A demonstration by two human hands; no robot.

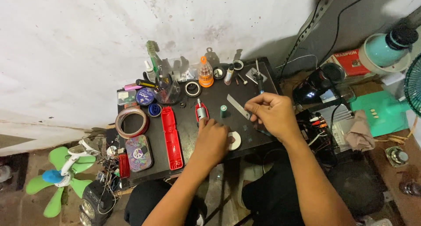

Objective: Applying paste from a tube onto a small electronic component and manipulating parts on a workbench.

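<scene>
**Both hands forward, fingers curled**

Both bare forearms reach forward from the bottom of the view and draw toward each other. The left hand (212,138) lies palm down, knuckles up, its fingers bent under and its wrist straight in line with the forearm. The right hand (272,113) sits a little farther forward and higher, the wrist slightly cocked, its fingers and thumb pinched together at the tips in a closed grip pointing left. The two hands are near each other but apart.

Both forearms are bare and sleeveless, above legs clad in black trousers (272,199).
</scene>
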